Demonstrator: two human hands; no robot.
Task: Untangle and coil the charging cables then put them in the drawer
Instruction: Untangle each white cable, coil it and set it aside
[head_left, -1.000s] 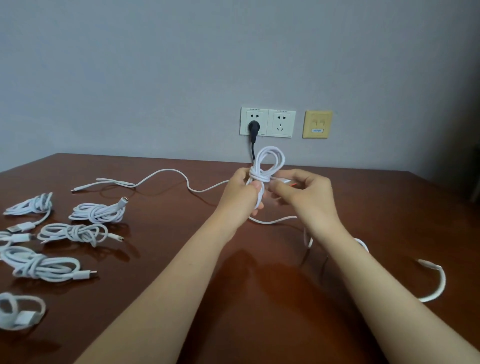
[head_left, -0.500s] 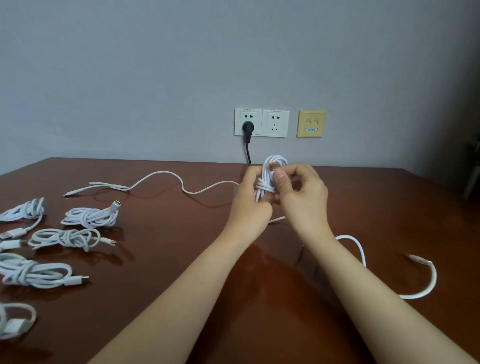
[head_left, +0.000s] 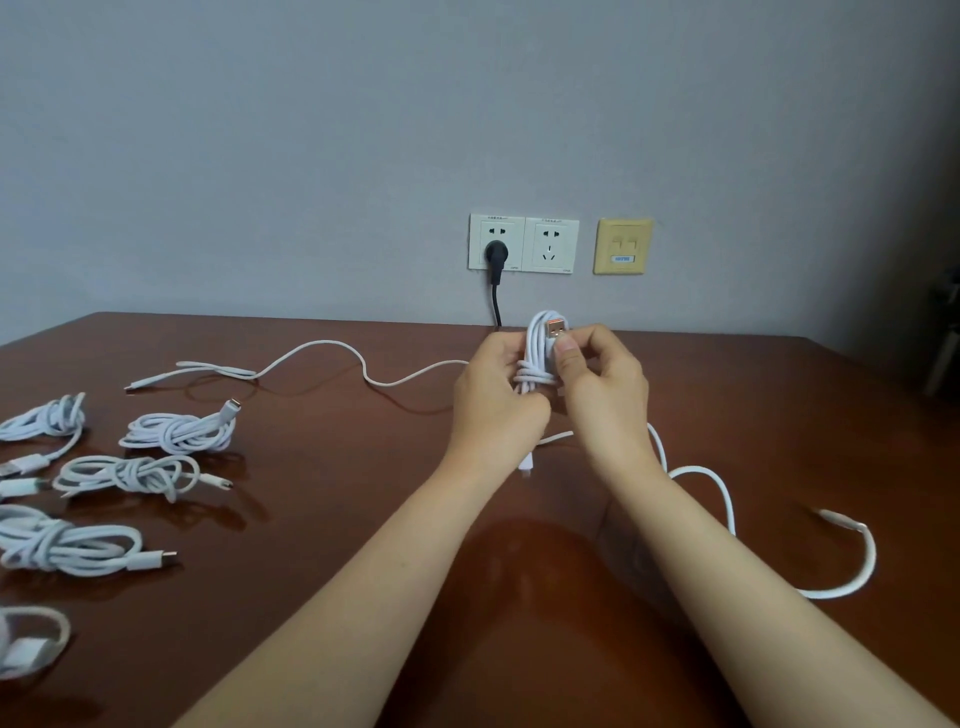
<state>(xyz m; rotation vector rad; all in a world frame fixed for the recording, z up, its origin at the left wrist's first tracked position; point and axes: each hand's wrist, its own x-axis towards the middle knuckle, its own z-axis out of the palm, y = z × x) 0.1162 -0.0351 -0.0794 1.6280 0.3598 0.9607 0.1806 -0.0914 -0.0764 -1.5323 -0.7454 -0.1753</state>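
Above the middle of the brown table (head_left: 337, 545) I hold a coiled white charging cable (head_left: 535, 364) upright. My left hand (head_left: 493, 400) grips the coil's wrapped middle. My right hand (head_left: 602, 384) pinches the cable's orange USB plug (head_left: 557, 328) near the top loop. Another connector (head_left: 527, 464) dangles below my hands. Two loose white cables lie uncoiled: one (head_left: 311, 358) stretches across the far left, one (head_left: 852, 566) curves at the right.
Several coiled white cables (head_left: 176, 431) lie in a group at the table's left edge. On the grey wall are two white sockets (head_left: 523, 242), a black plug (head_left: 494, 254) with its cord, and a yellow wall plate (head_left: 622, 246). No drawer is in view.
My right hand has brought the orange USB plug up beside the coil's top loop. Both hands and the coil have shifted slightly right.
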